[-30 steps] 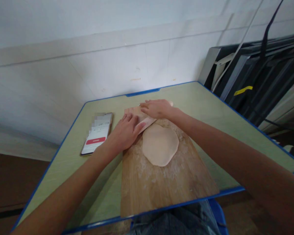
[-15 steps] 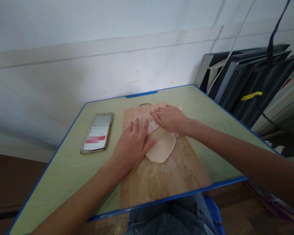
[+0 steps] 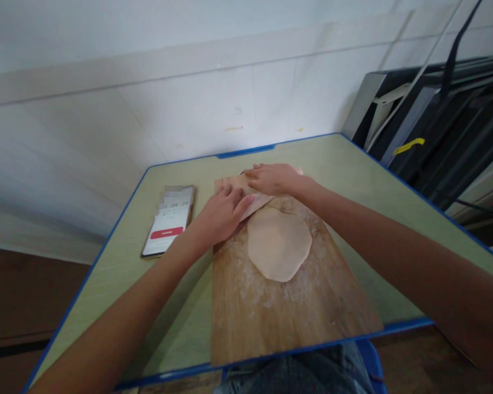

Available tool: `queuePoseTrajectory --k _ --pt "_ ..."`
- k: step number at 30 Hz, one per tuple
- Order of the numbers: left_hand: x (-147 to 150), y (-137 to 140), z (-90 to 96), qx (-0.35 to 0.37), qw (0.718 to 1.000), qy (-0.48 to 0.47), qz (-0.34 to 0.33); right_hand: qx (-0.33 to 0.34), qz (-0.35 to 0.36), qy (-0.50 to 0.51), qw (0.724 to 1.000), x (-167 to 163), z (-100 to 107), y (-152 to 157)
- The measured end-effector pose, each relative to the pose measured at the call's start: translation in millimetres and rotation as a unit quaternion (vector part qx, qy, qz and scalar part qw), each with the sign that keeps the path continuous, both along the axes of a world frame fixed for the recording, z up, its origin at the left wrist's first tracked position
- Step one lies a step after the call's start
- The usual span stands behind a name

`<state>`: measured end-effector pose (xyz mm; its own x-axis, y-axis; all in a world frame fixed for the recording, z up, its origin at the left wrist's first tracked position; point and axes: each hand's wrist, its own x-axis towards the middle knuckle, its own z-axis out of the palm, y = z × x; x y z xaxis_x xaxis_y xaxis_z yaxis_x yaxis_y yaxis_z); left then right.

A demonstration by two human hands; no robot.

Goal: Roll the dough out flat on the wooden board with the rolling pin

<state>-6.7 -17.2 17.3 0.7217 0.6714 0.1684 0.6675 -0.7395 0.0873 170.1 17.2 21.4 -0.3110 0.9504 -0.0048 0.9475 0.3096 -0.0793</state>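
Note:
A flat, roughly round sheet of dough (image 3: 280, 245) lies on a floured wooden board (image 3: 246, 323). Beyond its far edge, a pale wooden rolling pin (image 3: 258, 204) lies slantwise across the board, mostly covered by my hands. My left hand (image 3: 225, 213) rests on the pin's near-left part, palm down, fingers stretched forward. Farther back and to the right, my right hand (image 3: 273, 179) lies flat over the other part, with the pin's tip showing past it. Neither hand wraps round the pin.
A phone (image 3: 169, 221) with a lit timer screen lies left of the board on the green, blue-edged table (image 3: 168, 323). A white wall (image 3: 181, 109) stands behind. Dark flat panels (image 3: 447, 126) lean at the right, with cables hanging nearby.
Both hands and the rolling pin have moved forward, off the dough's far part, so the whole dough sheet shows. The camera view has shifted slightly.

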Motion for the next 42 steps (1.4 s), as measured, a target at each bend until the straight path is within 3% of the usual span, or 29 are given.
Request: queuePoseTrajectory --k 5,10,18,24,27,30,35,38,42 --pt "0.9 -7.8 -0.3 -0.016 1.000 0.012 -0.013 0.001 0.016 -0.010 1.000 0.5 1.5 -4.0" --pt "8.8 -38.4 2.7 -0.024 0.998 0.019 0.053 0.052 0.023 -0.049 0.997 5.5 4.0 -37.9" --pt "22.2 -82.8 16.7 -0.016 0.994 0.079 0.075 0.123 0.060 -0.006 0.991 19.2 3.0 -84.2" --pt "18.9 -63.3 9.5 -0.002 0.997 0.053 0.049 0.115 0.034 -0.019 0.993 8.5 0.0 -66.1" --pt "13.7 -46.2 4.3 0.001 0.997 0.038 0.068 0.108 0.010 -0.017 0.994 0.9 0.5 -53.6" --pt "10.0 -28.6 2.8 -0.020 0.994 0.032 0.101 0.094 0.008 -0.013 0.995 -4.1 2.6 -43.1" --pt "5.2 -5.8 4.6 -0.061 0.996 0.008 0.059 0.059 -0.001 0.004 0.998 -8.3 6.5 -30.3" --pt "5.6 -6.2 4.3 -0.045 0.998 -0.002 0.050 0.063 0.006 -0.001 0.998 -7.5 5.8 -30.8" --pt "11.4 -27.0 5.3 -0.026 0.997 0.008 0.065 0.113 0.020 -0.016 0.993 -2.9 1.5 -46.8"
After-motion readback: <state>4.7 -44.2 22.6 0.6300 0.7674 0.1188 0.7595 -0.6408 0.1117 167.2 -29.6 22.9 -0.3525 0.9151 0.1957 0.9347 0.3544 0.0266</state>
